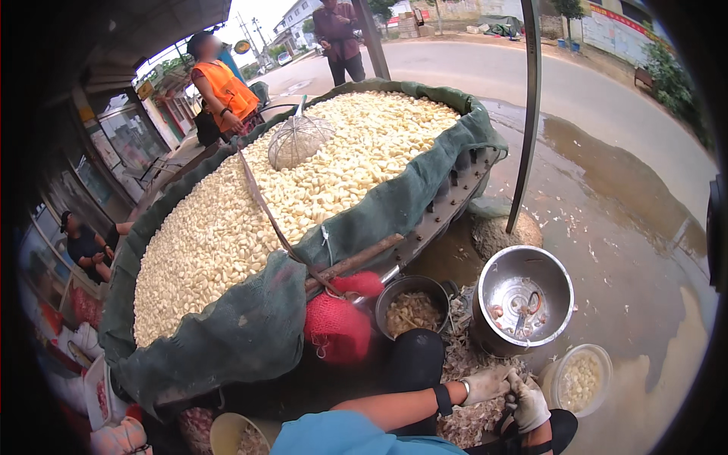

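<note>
My left hand [485, 384] and my right hand [528, 403], both in whitish work gloves, meet fingertip to fingertip low in the view. Their fingers are pinched together; whatever is between them is too small to make out. Below and beside them lies a heap of papery garlic skins [472, 426]. A clear tub of peeled garlic cloves [582, 381] stands just right of my right hand. Beyond the hands is a steel pot [557, 322] with a small red-handled tool and scraps inside. Left of it, a dark pot [443, 312] holds yellowish garlic pieces.
A big cart lined with green cloth [394, 199] holds a mound of peeled garlic [220, 235] and a wire-mesh skimmer [299, 140]. A metal post [527, 114] rises from a stone base. Red mesh sacks [334, 326] lie beneath. Three other people are around the cart; wet pavement lies right.
</note>
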Demonstrator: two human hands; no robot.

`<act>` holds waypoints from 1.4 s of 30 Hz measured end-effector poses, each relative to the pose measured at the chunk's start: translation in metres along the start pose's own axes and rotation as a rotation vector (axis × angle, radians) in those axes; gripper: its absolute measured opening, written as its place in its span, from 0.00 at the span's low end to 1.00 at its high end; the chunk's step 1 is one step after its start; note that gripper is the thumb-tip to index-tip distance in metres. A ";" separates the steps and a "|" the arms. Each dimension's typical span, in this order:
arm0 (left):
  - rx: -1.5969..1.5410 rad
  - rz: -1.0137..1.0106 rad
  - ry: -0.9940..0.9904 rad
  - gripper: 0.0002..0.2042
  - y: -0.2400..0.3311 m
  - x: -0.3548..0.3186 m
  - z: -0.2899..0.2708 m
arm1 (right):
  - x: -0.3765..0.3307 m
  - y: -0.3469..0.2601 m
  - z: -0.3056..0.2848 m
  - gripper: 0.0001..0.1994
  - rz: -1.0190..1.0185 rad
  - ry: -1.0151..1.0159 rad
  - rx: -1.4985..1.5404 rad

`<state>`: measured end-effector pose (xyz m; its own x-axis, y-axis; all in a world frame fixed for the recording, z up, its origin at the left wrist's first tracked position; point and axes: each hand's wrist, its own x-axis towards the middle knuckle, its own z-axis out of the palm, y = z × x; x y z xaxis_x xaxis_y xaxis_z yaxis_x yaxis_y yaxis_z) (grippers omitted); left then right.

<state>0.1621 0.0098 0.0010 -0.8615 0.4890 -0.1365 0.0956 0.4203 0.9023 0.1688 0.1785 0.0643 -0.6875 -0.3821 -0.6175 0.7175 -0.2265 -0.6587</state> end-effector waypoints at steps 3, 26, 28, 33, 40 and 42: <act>0.056 -0.072 0.018 0.13 0.015 -0.020 0.004 | -0.023 0.004 0.015 0.08 -0.031 0.053 -0.071; -0.983 -0.198 -0.242 0.19 0.017 -0.086 0.010 | -0.046 0.064 0.024 0.08 -0.287 0.211 -0.279; -1.023 -0.185 -0.290 0.22 0.027 -0.092 0.003 | -0.056 0.059 0.035 0.08 -0.244 0.226 -0.254; -1.102 -0.135 -0.289 0.29 0.024 -0.100 -0.002 | -0.069 0.048 0.048 0.10 -0.247 0.111 -0.216; -1.154 -0.197 -0.151 0.18 0.048 -0.103 -0.010 | -0.084 0.037 0.046 0.12 -0.226 0.085 -0.235; -1.106 -0.161 -0.027 0.11 0.052 -0.106 -0.013 | -0.082 0.040 0.037 0.14 -0.280 0.151 -0.347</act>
<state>0.2520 -0.0300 0.0671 -0.8117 0.5119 -0.2812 -0.5237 -0.4249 0.7383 0.2582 0.1679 0.1042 -0.8761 -0.2086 -0.4346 0.4403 0.0207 -0.8976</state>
